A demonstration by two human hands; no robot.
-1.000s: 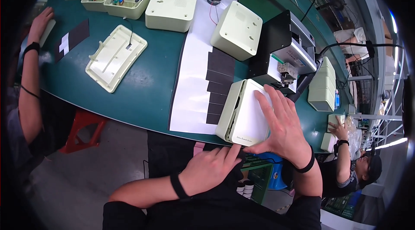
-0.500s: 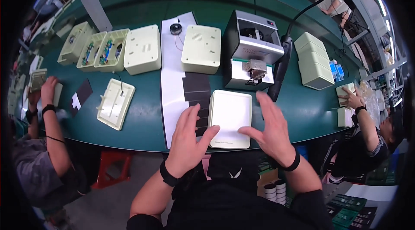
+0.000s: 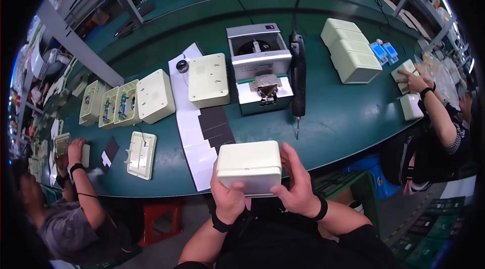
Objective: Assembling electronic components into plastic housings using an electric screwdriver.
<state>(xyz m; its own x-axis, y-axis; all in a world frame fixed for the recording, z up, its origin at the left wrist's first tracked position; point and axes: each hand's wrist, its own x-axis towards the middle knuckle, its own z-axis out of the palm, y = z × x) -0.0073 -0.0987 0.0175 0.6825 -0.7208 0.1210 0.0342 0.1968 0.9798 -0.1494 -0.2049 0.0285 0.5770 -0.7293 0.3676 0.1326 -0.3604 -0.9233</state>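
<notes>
A cream plastic box [image 3: 249, 160] is held between my two hands at the table's near edge, tipped up so that a side wall faces upward. My left hand [image 3: 227, 201] grips its left end, with the thumb on the near face. The right hand [image 3: 296, 180] presses against the other end, fingers along the side and thumb at the lower near corner. Beyond the box stands a grey screw feeder [image 3: 260, 59]. To its right hangs a black electric screwdriver [image 3: 298, 77], bit pointing down. The box's far face is hidden.
Closed cream boxes [image 3: 208, 79] and open ones with circuit boards [image 3: 126, 102] line the left. A cover [image 3: 141, 155] lies nearer. Black strips [image 3: 216, 126] rest by white paper [image 3: 189, 132]. More boxes [image 3: 348, 49] sit right. Co-workers handle parts at both sides.
Both hands have closed on the box, which lay flat before. It is now tipped up and nearer to me. The view has shifted too.
</notes>
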